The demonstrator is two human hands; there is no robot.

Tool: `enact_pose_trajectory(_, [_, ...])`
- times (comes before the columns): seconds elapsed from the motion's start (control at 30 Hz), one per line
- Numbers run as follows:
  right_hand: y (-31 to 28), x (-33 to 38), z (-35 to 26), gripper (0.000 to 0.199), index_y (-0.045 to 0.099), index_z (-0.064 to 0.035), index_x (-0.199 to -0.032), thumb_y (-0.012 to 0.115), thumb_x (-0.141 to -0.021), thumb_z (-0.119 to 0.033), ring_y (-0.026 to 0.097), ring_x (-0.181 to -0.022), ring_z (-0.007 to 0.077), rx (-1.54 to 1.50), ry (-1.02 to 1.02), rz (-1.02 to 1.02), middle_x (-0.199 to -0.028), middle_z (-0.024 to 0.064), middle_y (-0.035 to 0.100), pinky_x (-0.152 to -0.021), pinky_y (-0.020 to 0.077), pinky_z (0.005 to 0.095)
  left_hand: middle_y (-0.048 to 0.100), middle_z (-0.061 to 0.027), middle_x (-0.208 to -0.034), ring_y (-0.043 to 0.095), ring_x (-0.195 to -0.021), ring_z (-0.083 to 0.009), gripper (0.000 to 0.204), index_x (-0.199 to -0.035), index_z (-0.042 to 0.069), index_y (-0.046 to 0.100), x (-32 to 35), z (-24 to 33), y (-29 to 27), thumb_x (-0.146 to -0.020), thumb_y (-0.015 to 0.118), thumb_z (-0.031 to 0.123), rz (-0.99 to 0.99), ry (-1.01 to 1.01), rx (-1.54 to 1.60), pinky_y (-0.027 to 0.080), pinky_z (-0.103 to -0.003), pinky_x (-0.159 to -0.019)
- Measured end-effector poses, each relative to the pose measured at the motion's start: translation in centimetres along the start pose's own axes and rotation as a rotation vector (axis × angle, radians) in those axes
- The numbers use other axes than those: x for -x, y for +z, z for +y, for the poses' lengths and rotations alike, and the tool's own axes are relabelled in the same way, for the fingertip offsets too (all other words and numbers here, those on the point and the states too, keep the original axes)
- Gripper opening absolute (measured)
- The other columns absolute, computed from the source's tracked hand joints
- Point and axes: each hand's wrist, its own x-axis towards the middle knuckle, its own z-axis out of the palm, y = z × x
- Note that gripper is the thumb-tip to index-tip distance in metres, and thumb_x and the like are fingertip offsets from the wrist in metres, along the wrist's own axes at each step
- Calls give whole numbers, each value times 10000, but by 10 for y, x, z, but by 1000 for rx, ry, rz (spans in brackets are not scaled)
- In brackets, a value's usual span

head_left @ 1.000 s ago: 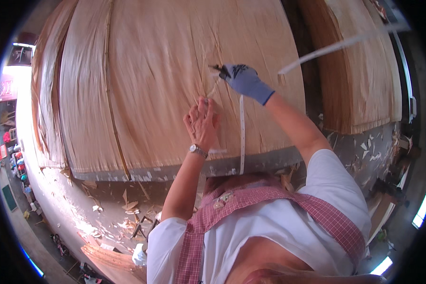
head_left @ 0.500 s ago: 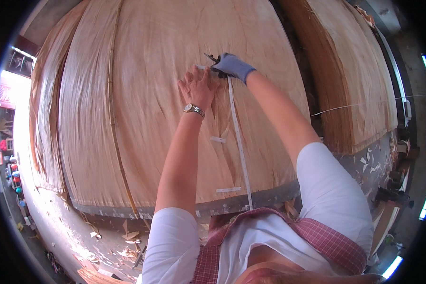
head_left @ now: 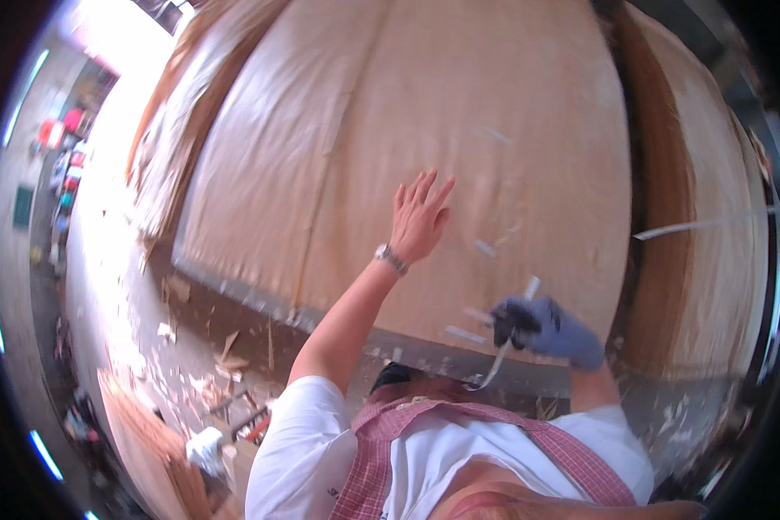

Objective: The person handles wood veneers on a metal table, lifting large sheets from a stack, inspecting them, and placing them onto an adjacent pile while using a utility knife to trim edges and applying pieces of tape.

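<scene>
Pale wood veneer [head_left: 537, 182] is lying broad before us, filling the middle of the view. Our bare left hand [head_left: 419, 221] is extending over it, fingers straightening and standing slightly apart; whether they are touching the surface, we cannot tell. A watch [head_left: 392, 258] is circling that wrist. Our gloved right hand [head_left: 546, 329] is blurring near the veneer's near edge, fingers curling closed on a white strip [head_left: 496, 366], its lower end bending toward our checked apron [head_left: 399, 420]. We are counting 3 short white pieces [head_left: 485, 249] lying on the veneer, the nearest just beside the glove. Left of the bare hand, a thin pole [head_left: 328, 156] is running lengthwise. Wood scraps [head_left: 227, 347] are littering the floor.
</scene>
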Motion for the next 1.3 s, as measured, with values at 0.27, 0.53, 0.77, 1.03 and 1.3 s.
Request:
enact_pose_trajectory(0.27, [262,-74,13,313,518,-75,-1139,545,-856,-207,636,-847,411,616,-2,-89,-916,235,650,-720,493,509,442,-114,-1412,409,-1305,-274,579,-1397,118,422,218,-230,-137,-867,595,275,235,-471,-499,260,-507,-1093])
enact_pose_trajectory(0.53, [468,-222,-35,273,535,-80,-1106,568,-840,-133,648,-842,382,419,-10,-167,-919,184,669,-712,516,420,537,-136,-1274,518,-1164,-295,528,-1381,113,433,245,-329,-216,-890,566,255,-52,-330,215,408,-443,-969])
enact_pose_trajectory(0.77, [543,-355,-130,181,617,-14,-1034,589,-856,-33,626,-828,232,19,-168,56,-918,125,648,-790,500,333,558,-125,-1199,592,-1072,-311,406,-1309,131,503,279,-481,-318,-906,554,139,112,-335,471,480,-405,-882])
enact_pose_trajectory(1.03, [651,-607,-231,229,592,-9,-1102,556,-878,16,596,-783,115,-209,-459,-18,-891,61,649,-753,497,268,593,-168,-1064,605,-958,-361,329,-1191,81,565,399,-756,-387,-897,587,227,-69,-549,188,508,-427,-814])
enact_pose_trajectory(1.3, [644,-803,-391,132,594,-24,-1015,612,-934,-127,589,-804,59,-737,-495,84,-876,17,639,-694,487,236,648,-120,-861,620,-790,-285,191,-973,75,627,559,-950,-478,-875,589,235,-931,-893,75,495,-414,-676])
